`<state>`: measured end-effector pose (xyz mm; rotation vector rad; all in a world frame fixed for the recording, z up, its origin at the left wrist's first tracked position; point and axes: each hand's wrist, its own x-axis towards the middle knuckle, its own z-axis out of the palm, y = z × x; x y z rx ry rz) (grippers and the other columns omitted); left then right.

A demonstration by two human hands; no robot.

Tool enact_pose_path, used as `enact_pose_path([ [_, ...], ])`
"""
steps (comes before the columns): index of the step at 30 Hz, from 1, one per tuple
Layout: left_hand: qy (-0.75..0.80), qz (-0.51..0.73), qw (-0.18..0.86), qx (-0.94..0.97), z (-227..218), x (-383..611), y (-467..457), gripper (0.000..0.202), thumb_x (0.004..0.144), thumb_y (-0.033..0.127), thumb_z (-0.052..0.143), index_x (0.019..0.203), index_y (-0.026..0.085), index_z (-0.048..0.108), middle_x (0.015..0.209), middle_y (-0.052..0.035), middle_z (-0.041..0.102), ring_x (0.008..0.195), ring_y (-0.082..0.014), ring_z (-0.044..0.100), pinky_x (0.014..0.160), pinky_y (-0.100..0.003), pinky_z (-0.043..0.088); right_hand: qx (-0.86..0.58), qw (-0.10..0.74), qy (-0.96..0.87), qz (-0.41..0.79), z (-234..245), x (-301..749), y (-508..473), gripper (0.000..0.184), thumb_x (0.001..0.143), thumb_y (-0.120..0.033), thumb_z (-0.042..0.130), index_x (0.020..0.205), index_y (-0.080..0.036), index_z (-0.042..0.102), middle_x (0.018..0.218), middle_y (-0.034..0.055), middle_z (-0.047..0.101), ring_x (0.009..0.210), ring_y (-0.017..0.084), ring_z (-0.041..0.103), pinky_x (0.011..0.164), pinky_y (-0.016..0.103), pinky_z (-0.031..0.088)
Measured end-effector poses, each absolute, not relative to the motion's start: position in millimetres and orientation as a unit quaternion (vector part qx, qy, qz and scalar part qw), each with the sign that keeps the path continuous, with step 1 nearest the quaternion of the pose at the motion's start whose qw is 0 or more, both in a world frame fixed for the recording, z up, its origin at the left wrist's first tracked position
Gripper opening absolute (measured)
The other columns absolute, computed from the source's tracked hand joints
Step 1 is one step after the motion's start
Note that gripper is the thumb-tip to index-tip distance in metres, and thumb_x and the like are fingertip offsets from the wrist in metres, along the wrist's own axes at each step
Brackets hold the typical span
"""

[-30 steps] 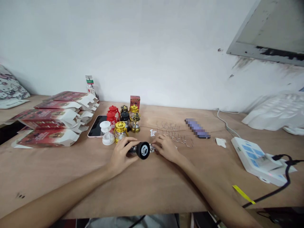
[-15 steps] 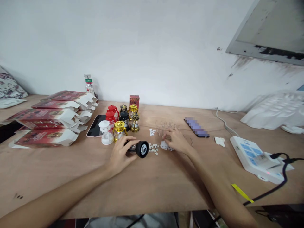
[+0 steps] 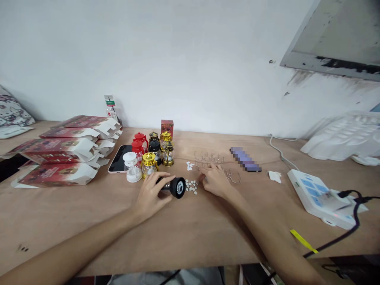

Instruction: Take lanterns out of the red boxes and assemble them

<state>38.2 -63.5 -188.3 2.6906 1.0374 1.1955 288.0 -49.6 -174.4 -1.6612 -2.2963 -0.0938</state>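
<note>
A small black lantern (image 3: 178, 187) lies on its side in my left hand (image 3: 151, 192), whose fingers wrap round its body. The lantern's base faces right and shows a pale round centre. Just right of it, several silvery button cells (image 3: 191, 186) are spread on the table. My right hand (image 3: 215, 180) is low at the right edge of these cells, fingers curled and fingertips close together. Whether something is between them is hidden. Behind my left hand stand several small lanterns: white (image 3: 133, 168), gold (image 3: 149, 163), red (image 3: 137, 149) and black (image 3: 154, 150).
Bent metal wire handles (image 3: 208, 158) and small white pieces (image 3: 190, 166) lie beyond my hands. Red boxes (image 3: 59, 149) are stacked left, beside a tablet (image 3: 118, 161). A phone (image 3: 245, 159) lies right of centre, and a white power strip (image 3: 319, 198) with cables is farther right.
My right hand has moved slightly left and nearer the button cells, its fingers curling in. My left hand keeps the black lantern in nearly the same place.
</note>
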Motion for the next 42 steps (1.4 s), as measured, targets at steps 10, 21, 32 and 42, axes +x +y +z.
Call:
enact_pose_path([
  [10,0.345,0.363,-0.032,0.865,-189,38,-63,0.039,0.079,0.018,0.058,0.117,0.022,0.053,0.109,-0.0073,0.057,0.099,-0.0217,0.053,0.082,-0.036,0.041,-0.352,0.491,-0.796,-0.024,-180,255,-70,0.011,0.084,-0.013,0.05,0.082,-0.021,0.057,0.076,0.0028,0.062,0.075,0.017,0.054,0.069,0.031,0.04],
  [21,0.343,0.35,-0.059,0.87,-190,37,-61,0.035,0.08,0.021,0.057,0.115,0.022,0.054,0.106,-0.0071,0.058,0.097,-0.022,0.053,0.08,-0.036,0.04,-0.324,0.485,-0.81,0.059,-195,239,-73,0.006,0.084,-0.024,0.059,0.079,-0.021,0.061,0.075,0.0023,0.061,0.074,0.015,0.053,0.068,0.031,0.039],
  [32,0.328,0.34,-0.089,0.877,-190,38,-62,0.033,0.079,0.024,0.061,0.111,0.022,0.058,0.102,-0.007,0.06,0.093,-0.0217,0.053,0.076,-0.034,0.038,-0.338,0.436,-0.821,0.143,-195,241,-72,0.022,0.088,-0.037,0.052,0.074,-0.02,0.055,0.072,0.0015,0.058,0.072,0.015,0.05,0.067,0.03,0.037],
  [42,0.333,0.326,-0.087,0.881,-190,37,-62,0.032,0.078,0.026,0.063,0.109,0.023,0.06,0.1,-0.0071,0.06,0.092,-0.0222,0.052,0.076,-0.034,0.039,-0.321,0.419,-0.84,0.126,-195,243,-73,0.018,0.089,-0.031,0.05,0.074,-0.021,0.051,0.072,0.0013,0.054,0.073,0.016,0.047,0.066,0.03,0.037],
])
